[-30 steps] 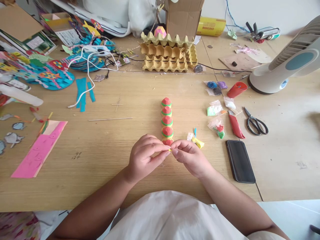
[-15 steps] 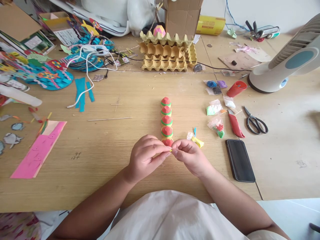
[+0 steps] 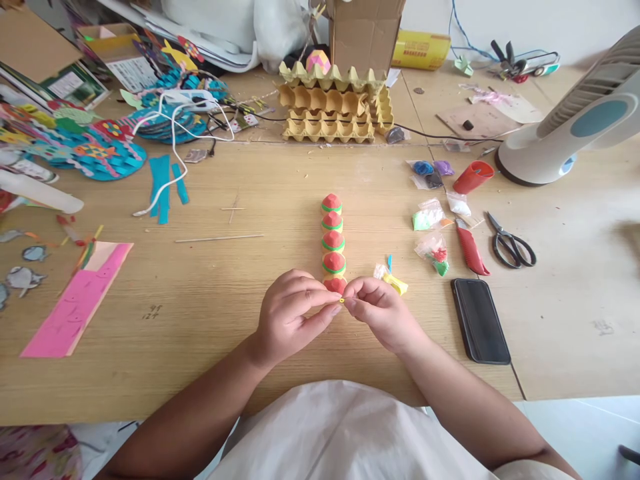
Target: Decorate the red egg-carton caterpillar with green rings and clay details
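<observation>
My left hand (image 3: 295, 310) and my right hand (image 3: 380, 312) meet at the near end of a column of red-topped cups (image 3: 333, 240) with green bands and yellowish bases. Between the fingertips of both hands is a tiny yellow piece (image 3: 342, 300), pinched from either side. The nearest cup is partly hidden by my fingers. Just beyond my right hand lie a yellow packet (image 3: 396, 284) and a small blue strip (image 3: 390, 263).
On the right are a black phone (image 3: 481, 321), scissors (image 3: 511, 243), a red cutter (image 3: 472, 248), clay bags (image 3: 429, 216) and a fan (image 3: 560, 127). Egg cartons (image 3: 330, 103) stand at the back. Thin sticks (image 3: 220, 238) and a pink strip (image 3: 80, 300) lie left.
</observation>
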Tool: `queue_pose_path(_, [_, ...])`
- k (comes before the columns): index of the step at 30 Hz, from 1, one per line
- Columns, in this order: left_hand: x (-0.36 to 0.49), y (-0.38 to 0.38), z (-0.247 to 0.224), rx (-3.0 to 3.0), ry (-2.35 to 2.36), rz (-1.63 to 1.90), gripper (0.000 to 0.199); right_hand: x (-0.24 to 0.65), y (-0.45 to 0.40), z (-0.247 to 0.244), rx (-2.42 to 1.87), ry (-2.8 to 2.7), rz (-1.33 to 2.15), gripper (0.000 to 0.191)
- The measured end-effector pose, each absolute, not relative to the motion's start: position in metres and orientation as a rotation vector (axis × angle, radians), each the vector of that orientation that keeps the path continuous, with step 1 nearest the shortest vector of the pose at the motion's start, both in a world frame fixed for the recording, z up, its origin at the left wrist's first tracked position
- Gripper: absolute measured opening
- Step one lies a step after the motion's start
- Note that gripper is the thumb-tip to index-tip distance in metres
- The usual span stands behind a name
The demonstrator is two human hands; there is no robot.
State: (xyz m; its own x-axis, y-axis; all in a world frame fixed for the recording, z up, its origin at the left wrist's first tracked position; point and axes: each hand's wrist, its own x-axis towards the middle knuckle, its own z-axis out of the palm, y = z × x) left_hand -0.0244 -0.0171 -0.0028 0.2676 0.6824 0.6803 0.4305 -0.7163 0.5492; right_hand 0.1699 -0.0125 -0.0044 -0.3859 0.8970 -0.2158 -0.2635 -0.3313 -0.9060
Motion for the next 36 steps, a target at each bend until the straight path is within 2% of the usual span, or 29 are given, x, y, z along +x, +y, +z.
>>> queue_pose_path(25, [-0.0222, -0.017, -0.0051, 2.287, 1.02, 1.416, 0.016, 0.1688, -0.012, -0.0033, -0.956, -1.132, 1.762, 0.029])
queue_pose_path(31, [-0.0227, -0.0173, -0.0053, 2.281, 0.988, 1.401, 0.019, 0.169, -0.0123, -0.0041, -0.971, -1.121, 1.762, 0.025])
queue_pose_path(36, [-0.023, -0.0179, -0.0047, 2.18, 1.022, 1.373, 0.013, 0.168, -0.0123, -0.0029, -0.978, -1.106, 1.727, 0.019])
